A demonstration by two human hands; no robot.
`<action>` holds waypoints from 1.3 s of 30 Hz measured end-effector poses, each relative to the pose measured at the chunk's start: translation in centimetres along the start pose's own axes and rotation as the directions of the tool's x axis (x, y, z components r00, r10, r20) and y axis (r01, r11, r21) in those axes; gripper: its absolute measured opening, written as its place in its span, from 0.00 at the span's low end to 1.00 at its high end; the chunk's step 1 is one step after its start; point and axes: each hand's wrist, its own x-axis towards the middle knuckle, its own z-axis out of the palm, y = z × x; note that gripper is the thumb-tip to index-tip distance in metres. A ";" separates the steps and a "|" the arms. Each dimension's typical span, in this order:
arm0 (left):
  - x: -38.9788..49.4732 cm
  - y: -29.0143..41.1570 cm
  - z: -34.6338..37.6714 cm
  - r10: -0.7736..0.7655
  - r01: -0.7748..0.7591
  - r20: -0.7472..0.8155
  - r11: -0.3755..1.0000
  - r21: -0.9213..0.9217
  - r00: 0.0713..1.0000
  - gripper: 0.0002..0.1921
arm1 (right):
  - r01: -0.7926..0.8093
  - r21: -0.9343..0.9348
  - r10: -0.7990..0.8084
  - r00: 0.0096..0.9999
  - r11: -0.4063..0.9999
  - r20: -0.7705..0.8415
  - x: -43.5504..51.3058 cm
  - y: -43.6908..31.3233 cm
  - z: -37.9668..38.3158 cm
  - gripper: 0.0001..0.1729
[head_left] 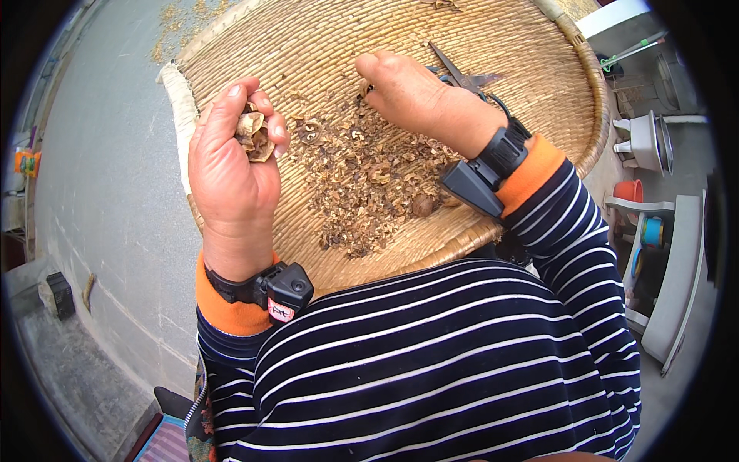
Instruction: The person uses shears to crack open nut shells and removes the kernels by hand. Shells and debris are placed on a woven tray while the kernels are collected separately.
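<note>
My left hand is raised over the left side of a woven wicker basket, fingers curled around several broken walnut shell pieces. Over the middle of the basket, my right hand is bent palm down, with a small dark walnut fragment showing between its thumb and fingers, partly hidden. Beneath and between the hands lies a heap of crushed shell bits. A whole-looking walnut rests at the heap's right edge. Scissors with dark blades lie just beyond my right wrist.
Both wrists carry strapped black devices, the left one and the right one. To the right stand a grey stool, a red pot and a pale bench. Scattered grain lies on the concrete floor.
</note>
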 end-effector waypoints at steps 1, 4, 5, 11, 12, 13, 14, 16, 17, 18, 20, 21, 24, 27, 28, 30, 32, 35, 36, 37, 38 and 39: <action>0.0 0.0 -0.1 -0.003 0.003 -0.010 1.000 0.005 1.000 0.10 | -0.028 0.039 0.020 0.985 0.999 0.173 -0.3 -0.2 -0.2 0.14; 0.1 0.0 -0.1 -0.008 0.008 -0.021 1.000 0.007 1.000 0.10 | 0.004 0.165 -0.077 0.894 0.986 0.442 -1.4 -1.6 0.3 0.16; 0.2 -0.1 -0.1 -0.015 0.015 -0.018 1.000 0.006 1.000 0.10 | -0.029 0.166 -0.055 0.875 0.986 0.481 -1.3 -2.2 0.9 0.16; 0.0 -0.1 -0.1 -0.019 0.020 -0.032 1.000 0.010 0.999 0.10 | 0.032 0.318 -0.075 0.990 0.947 0.123 0.5 -3.5 2.8 0.15; 0.0 -0.1 -0.1 -0.017 0.018 -0.025 1.000 0.010 1.000 0.10 | 0.063 0.276 -0.090 0.992 0.959 0.087 0.7 -3.8 2.8 0.13; 0.0 -0.1 -0.1 -0.016 0.016 -0.017 1.000 0.010 1.000 0.10 | 0.092 0.231 -0.107 0.993 0.969 0.052 0.8 -4.0 2.8 0.12; 0.1 -0.1 -0.1 -0.011 0.012 -0.014 1.000 0.014 1.000 0.10 | 0.124 0.263 -0.151 0.985 0.957 0.085 0.6 -4.3 2.8 0.12; 0.1 -0.1 -0.2 -0.001 0.001 -0.016 1.000 0.024 1.000 0.10 | 0.146 0.258 -0.196 0.964 0.955 0.178 0.4 -5.1 3.0 0.11; 0.1 -0.1 -0.2 -0.005 0.005 -0.012 1.000 0.020 1.000 0.10 | 0.184 0.271 -0.238 0.953 0.945 0.186 0.4 -5.4 3.2 0.10; 0.2 -0.1 -0.2 -0.008 0.008 -0.011 1.000 0.016 1.000 0.10 | 0.173 0.262 -0.230 0.951 0.949 0.205 0.4 -5.6 3.3 0.10; 0.3 -0.1 -0.3 -0.008 0.008 -0.020 1.000 0.004 1.000 0.10 | 0.170 0.284 -0.224 0.960 0.944 0.169 0.8 -5.3 3.2 0.10; 0.3 -0.1 -0.3 -0.005 0.005 -0.033 1.000 -0.005 0.999 0.10 | 0.164 0.291 -0.217 0.963 0.942 0.158 1.1 -5.0 3.1 0.10; 0.2 -0.1 -0.4 -0.005 0.005 -0.034 1.000 0.013 0.999 0.10 | 0.066 0.200 -0.086 0.992 0.977 0.090 1.9 -3.6 2.1 0.15; 0.2 -0.2 -0.4 -0.006 0.006 -0.021 1.000 0.026 1.000 0.10 | 0.050 0.051 -0.053 0.997 0.997 0.053 2.1 -3.3 1.1 0.15; 0.2 -0.2 -0.4 0.002 -0.001 -0.011 1.000 0.027 1.000 0.10 | 0.085 0.092 -0.091 0.993 0.992 0.070 2.0 -3.6 1.0 0.15; 0.3 -0.2 -0.3 -0.006 0.006 -0.021 1.000 0.002 1.000 0.10 | 0.143 0.170 -0.161 0.982 0.975 0.099 1.7 -4.5 1.2 0.14; 0.3 -0.3 -0.3 -0.012 0.012 -0.020 1.000 0.001 1.000 0.10 | 0.137 0.121 -0.165 0.953 0.983 0.255 1.5 -5.1 1.5 0.13; 0.2 -0.2 -0.3 -0.018 0.019 -0.018 1.000 0.020 1.000 0.09 | 0.126 0.131 -0.155 0.957 0.983 0.244 1.4 -4.7 1.5 0.14; 0.2 -0.2 -0.3 -0.019 0.020 -0.022 1.000 0.019 1.000 0.09 | 0.112 0.122 -0.135 0.971 0.986 0.197 1.6 -4.3 1.4 0.14; 0.2 -0.2 -0.3 -0.021 0.022 -0.031 1.000 0.018 0.999 0.09 | 0.082 0.104 -0.099 0.981 0.991 0.169 1.7 -3.9 1.3 0.15; 0.2 -0.2 -0.3 -0.023 0.023 -0.027 1.000 0.016 0.999 0.09 | 0.103 0.059 -0.108 0.989 0.993 0.104 1.9 -3.3 1.1 0.16; 0.1 -0.2 -0.3 -0.025 0.025 -0.028 1.000 0.015 0.999 0.09 | 0.115 -0.025 -0.112 0.990 0.993 0.082 2.0 -3.0 1.2 0.16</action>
